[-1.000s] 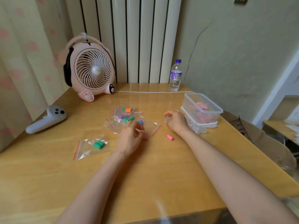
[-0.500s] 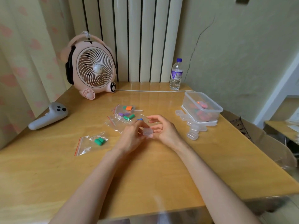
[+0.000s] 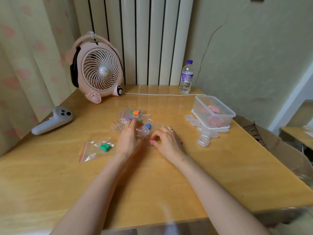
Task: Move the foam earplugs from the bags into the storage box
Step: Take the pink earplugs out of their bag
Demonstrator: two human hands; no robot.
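Pink foam earplug [image 3: 151, 141], one, is pinched by the right hand [image 3: 167, 141]; the left hand [image 3: 128, 138] grips one small clear case [image 3: 143, 131]. Four bags [image 3: 94, 148] lie on the table [image 3: 152, 184], three overlapping and partly hidden. At right, the storage box [image 3: 201, 109] blurs its earplugs beyond counting.

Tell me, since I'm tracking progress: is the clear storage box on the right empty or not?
Not empty. Through the clear wall of the storage box, pink and red earplugs show inside.
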